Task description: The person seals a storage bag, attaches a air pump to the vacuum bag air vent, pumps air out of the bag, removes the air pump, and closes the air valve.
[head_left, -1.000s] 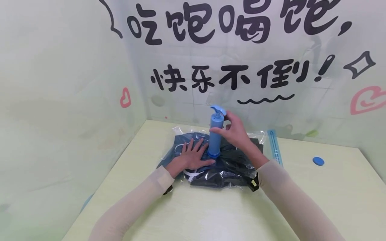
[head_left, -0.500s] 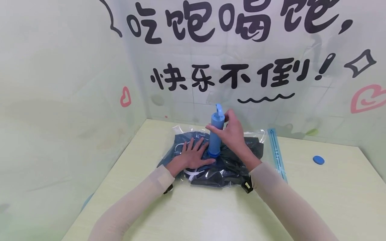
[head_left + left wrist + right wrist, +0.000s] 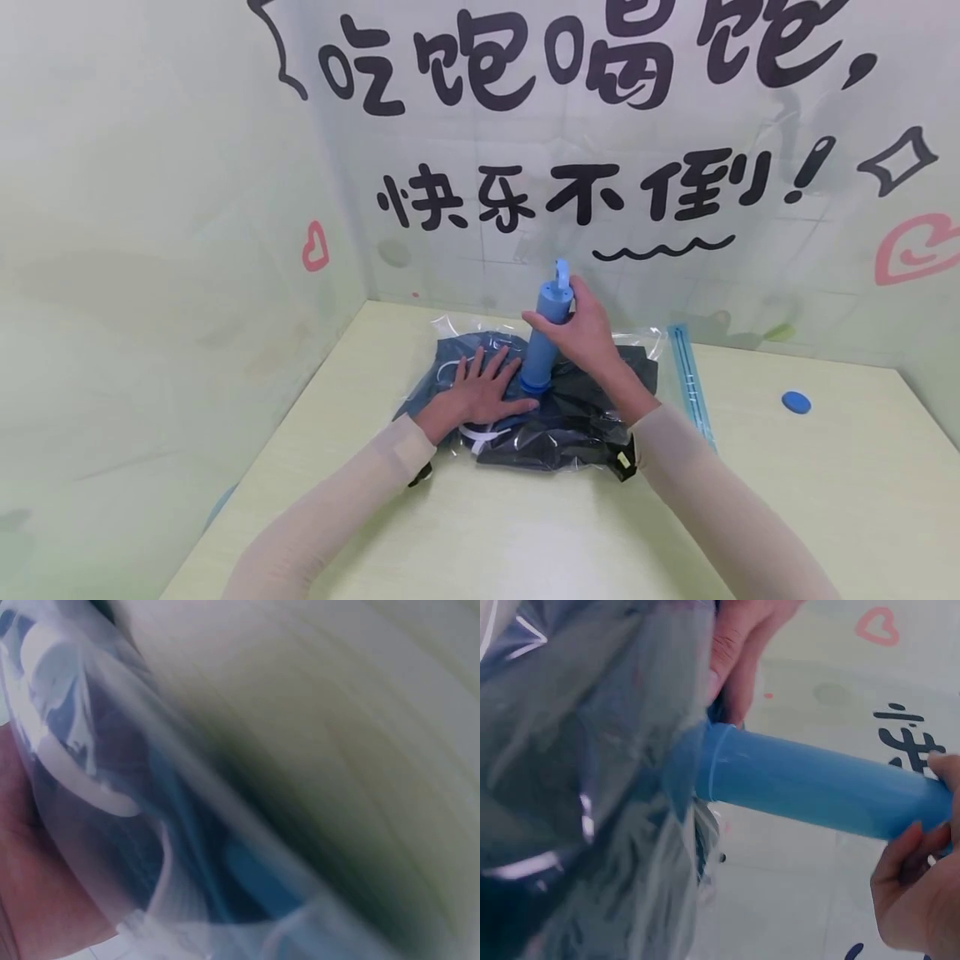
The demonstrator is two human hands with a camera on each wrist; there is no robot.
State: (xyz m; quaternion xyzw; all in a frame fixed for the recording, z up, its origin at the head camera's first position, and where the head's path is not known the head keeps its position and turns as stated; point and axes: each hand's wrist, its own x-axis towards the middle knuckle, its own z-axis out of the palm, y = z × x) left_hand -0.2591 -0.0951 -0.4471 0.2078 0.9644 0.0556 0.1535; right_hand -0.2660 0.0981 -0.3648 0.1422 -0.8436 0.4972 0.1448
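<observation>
Our right hand (image 3: pixel 581 327) has its fingers curled round the upper barrel of the blue hand pump (image 3: pixel 546 337), just below the looped handle (image 3: pixel 561 270). The pump stands nearly upright, leaning a little, with its flared base set on the clear vacuum bag (image 3: pixel 525 392). From the right wrist view the barrel (image 3: pixel 810 784) meets the plastic squarely and our fingers (image 3: pixel 907 855) wrap it near the far end.

Our left hand (image 3: pixel 480 392) lies flat with fingers spread on the bag, just beside the pump's base, thumb touching the plastic near the collar. The left wrist view is too blurred to tell more than plastic against the palm.

To do this well, we judge that the base must stay seated flat on the valve. So we keep the barrel upright, press down evenly, and let the flat hand pin the bag so it does not lift or slide on the counter (image 3: pixel 750 500). Any tilt could break the seal.

The bag holds dark folded clothing (image 3: pixel 585 408) and lies near the back corner of the counter. Its blue sealing strip (image 3: pixel 688 383) runs along the right edge, and a small blue cap (image 3: pixel 796 402) sits well apart to the right.
</observation>
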